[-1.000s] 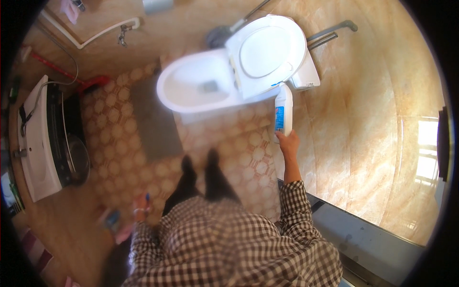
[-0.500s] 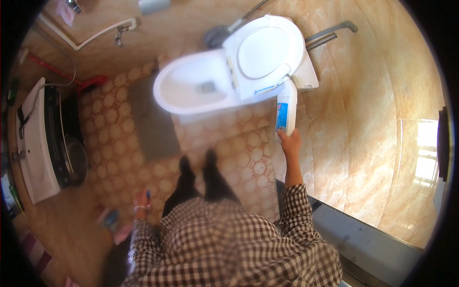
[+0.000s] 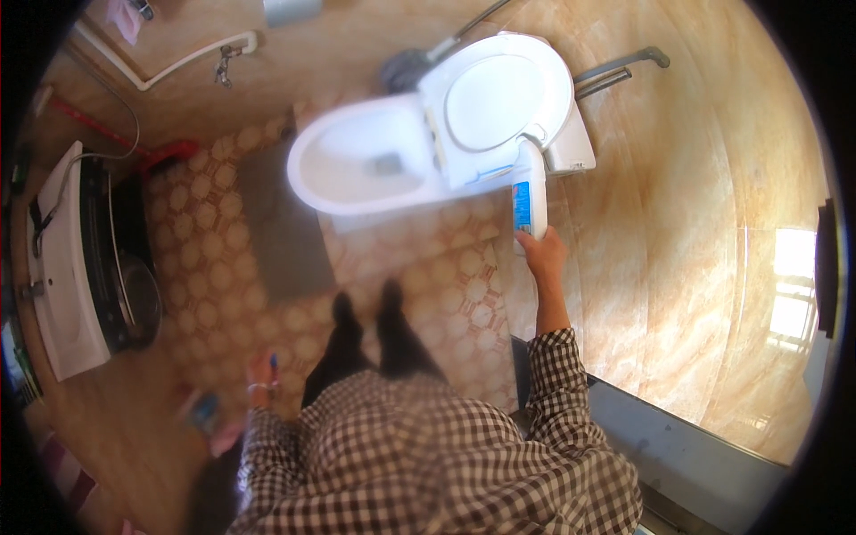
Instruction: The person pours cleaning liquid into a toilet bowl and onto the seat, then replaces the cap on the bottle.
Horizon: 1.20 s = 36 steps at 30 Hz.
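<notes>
My right hand [image 3: 546, 250] is closed round the base of a white toilet cleaner bottle [image 3: 537, 203] with a blue label. The bottle points away from me, its bent neck over the side of the white toilet [image 3: 312, 198]. Toilet seat and lid [image 3: 555, 82] are raised against the tank. A streak of blue liquid [image 3: 493, 169] shows on the toilet near the hinge, just left of the bottle's neck. Low at my left side, my left hand [image 3: 260, 373] is closed on a small blue object [image 3: 274, 360] that looks like a bottle cap; its fingers are blurred.
A grey mat [image 3: 285, 241] lies left of the toilet on the patterned tiles. A white washbasin [image 3: 62, 303] stands at the left, a red-handled floor tool [image 3: 169, 155] beyond it. Behind the toilet is a dark brush [image 3: 406, 71]. A tiled wall [image 3: 678, 267] runs along the right.
My right hand and the bottle have shifted slightly away from me, the neck a little leftward over the toilet. My left hand stays nearly still.
</notes>
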Each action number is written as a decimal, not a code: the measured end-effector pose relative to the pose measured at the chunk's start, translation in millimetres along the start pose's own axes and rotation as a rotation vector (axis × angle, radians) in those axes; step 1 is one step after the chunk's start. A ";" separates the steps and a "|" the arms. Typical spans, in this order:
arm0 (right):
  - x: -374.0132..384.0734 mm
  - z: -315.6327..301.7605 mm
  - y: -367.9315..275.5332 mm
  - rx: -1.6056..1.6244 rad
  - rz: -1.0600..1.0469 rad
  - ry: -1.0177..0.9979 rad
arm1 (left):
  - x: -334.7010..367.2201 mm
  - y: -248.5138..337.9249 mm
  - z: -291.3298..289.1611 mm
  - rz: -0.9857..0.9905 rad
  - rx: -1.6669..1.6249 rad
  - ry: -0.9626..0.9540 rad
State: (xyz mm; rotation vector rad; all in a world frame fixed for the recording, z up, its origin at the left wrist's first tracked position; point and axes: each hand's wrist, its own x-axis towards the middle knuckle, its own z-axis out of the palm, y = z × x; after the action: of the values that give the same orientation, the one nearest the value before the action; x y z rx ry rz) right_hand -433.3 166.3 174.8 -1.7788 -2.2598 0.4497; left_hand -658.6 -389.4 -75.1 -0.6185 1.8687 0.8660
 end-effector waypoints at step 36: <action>104.1 -19.0 -28.9 0.102 -0.034 0.088 | 19.8 20.9 -15.5 0.029 -0.059 -0.085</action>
State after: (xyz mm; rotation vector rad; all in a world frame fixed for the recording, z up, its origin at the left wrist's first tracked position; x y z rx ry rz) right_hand -477.1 263.1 202.4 -1.6743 -2.1643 0.4620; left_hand -690.5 -389.5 -82.1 -0.5830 1.7848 0.9546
